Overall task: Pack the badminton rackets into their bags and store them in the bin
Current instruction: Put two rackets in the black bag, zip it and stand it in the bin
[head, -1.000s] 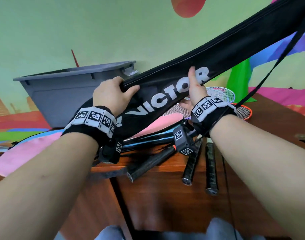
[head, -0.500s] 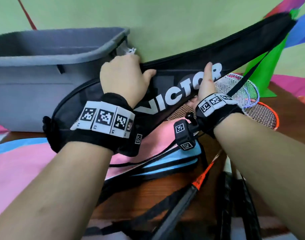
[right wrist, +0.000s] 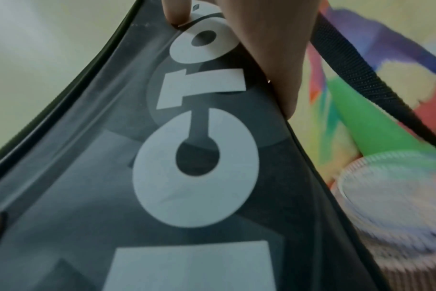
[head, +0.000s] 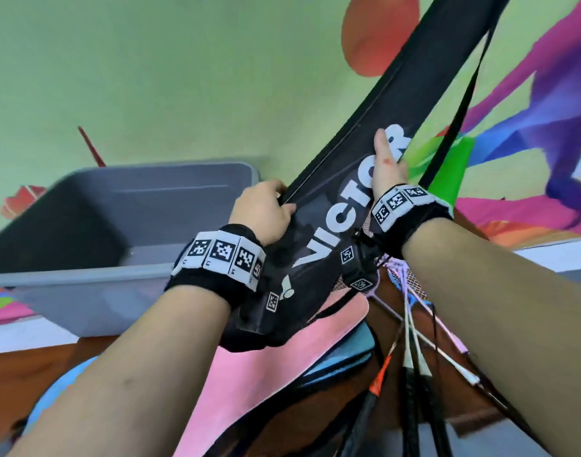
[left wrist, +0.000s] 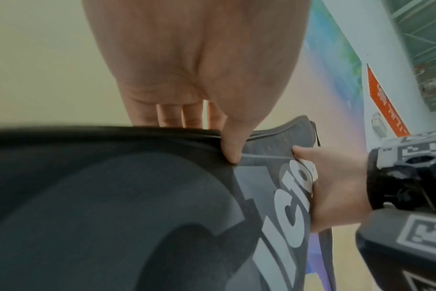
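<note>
A long black racket bag point(head: 328, 225) with white "VICTOR" lettering is held up steeply, its far end rising to the upper right. My left hand point(head: 264, 214) grips its upper edge, thumb point(left wrist: 233, 151) pinching the seam. My right hand point(head: 386, 166) grips the opposite edge, thumb laid over the lettering point(right wrist: 199, 55). The grey bin point(head: 124, 245) stands at the left, beside the bag's lower end. A pink and blue bag point(head: 282, 364) lies on the table beneath. Loose rackets point(head: 411, 328) lie at the right, under my right forearm.
The bag's black strap point(head: 460, 103) hangs from its raised end down past my right wrist. A green cone point(head: 447, 173) stands behind the bag. The brown wooden table point(head: 35, 367) carries everything; a painted wall rises behind.
The black bag has tilted much steeper, its far end swung up high. Both hands keep the same hold on it. The view has pulled back, showing the bin's inside.
</note>
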